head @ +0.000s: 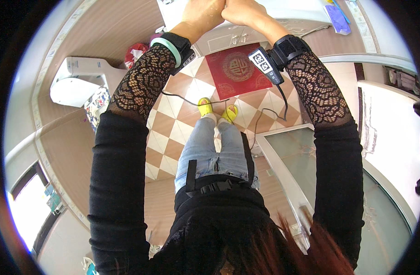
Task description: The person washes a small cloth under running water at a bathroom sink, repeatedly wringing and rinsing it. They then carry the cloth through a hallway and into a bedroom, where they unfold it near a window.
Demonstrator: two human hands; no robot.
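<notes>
My left hand (pixel 203 14) and my right hand (pixel 243 13) meet at the top edge of the view, over a white countertop (pixel 289 9). Both are bent inward and touch each other, and the frame cuts off part of the fingers. Small water drops seem to lie on the skin of my left hand. Whether anything is between the fingers is hidden. A black strap with a device (pixel 265 65) bearing printed codes sits on my right wrist. On the left wrist are a similar device (pixel 184 63) and a pale green band (pixel 167 48).
Below the counter is a cabinet (pixel 223 39), with a red mat (pixel 237 70) before it on checkered tiles. A cable (pixel 192 103) trails near my yellow slippers (pixel 205 107). A framed glass door (pixel 292 147) stands at right, a white fixture (pixel 79 82) at left. A purple pack (pixel 337 20) lies upper right.
</notes>
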